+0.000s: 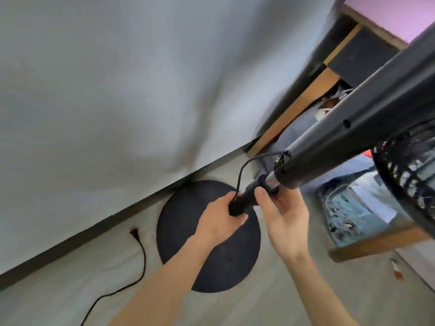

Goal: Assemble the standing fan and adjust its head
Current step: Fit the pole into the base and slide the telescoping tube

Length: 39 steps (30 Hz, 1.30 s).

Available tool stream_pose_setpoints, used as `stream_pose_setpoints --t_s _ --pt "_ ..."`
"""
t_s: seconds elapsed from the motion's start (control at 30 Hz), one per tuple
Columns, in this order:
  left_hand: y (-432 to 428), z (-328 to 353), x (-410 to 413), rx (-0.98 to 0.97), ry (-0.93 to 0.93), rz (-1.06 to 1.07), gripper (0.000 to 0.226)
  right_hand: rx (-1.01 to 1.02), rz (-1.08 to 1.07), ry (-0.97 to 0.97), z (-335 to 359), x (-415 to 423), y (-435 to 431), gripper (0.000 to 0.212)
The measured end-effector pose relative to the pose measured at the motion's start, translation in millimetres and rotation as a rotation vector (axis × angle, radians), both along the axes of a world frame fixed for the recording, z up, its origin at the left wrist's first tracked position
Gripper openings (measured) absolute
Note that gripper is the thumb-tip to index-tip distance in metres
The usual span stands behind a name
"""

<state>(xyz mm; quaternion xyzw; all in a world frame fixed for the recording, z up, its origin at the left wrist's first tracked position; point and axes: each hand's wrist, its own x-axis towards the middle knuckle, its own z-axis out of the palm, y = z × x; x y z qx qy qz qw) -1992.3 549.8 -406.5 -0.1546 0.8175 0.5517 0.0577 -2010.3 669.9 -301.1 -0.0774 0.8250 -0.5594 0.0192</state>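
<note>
Because the head camera looks steeply down, the pole (247, 198) reads as one long axis, running from the housing (341, 142) at the right down-left toward the round base (207, 255). The base lies flat on the floor (259, 307) by the wall (117, 90). The pole's lower end overlaps the base but is buried in the left hand (219, 222), so I cannot tell whether it is seated. That hand wraps the black lower section with its fingers curled tight, and it is the hand closer to the base. The right hand (287, 215) sits just right of it, palm up, thumb and fingers cupped round the collar (270, 184) where silver tube meets black sleeve — probably working the height lock. The grille (409, 175) hangs at the right edge. A cord (242, 170) loops off the housing, and a plug (134, 232) lies on the floor left of the base.
</note>
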Motion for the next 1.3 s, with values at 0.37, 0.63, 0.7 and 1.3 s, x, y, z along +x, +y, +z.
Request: stream_pose_setpoints --t_s 0.37,0.63,0.7,1.3 --pt "23.5 -29.9 -22.1 -0.055 -0.009 0.153 0.017 -0.09 0.039 0.003 -28.1 -23.1 -25.0 0.026" --pt "33.9 -18.4 -3.5 -0.073 0.01 0.18 0.019 -0.078 0.042 0.077 -21.6 -8.3 -17.0 0.024" --pt "32.9 -15.3 0.3 -0.06 0.009 0.187 0.024 -0.059 0.008 0.056 -21.7 -5.8 -19.3 0.022" --pt "33.8 -24.2 1.0 0.135 0.051 0.145 0.029 -0.108 0.276 -0.187 -7.9 -16.2 -5.2 0.028"
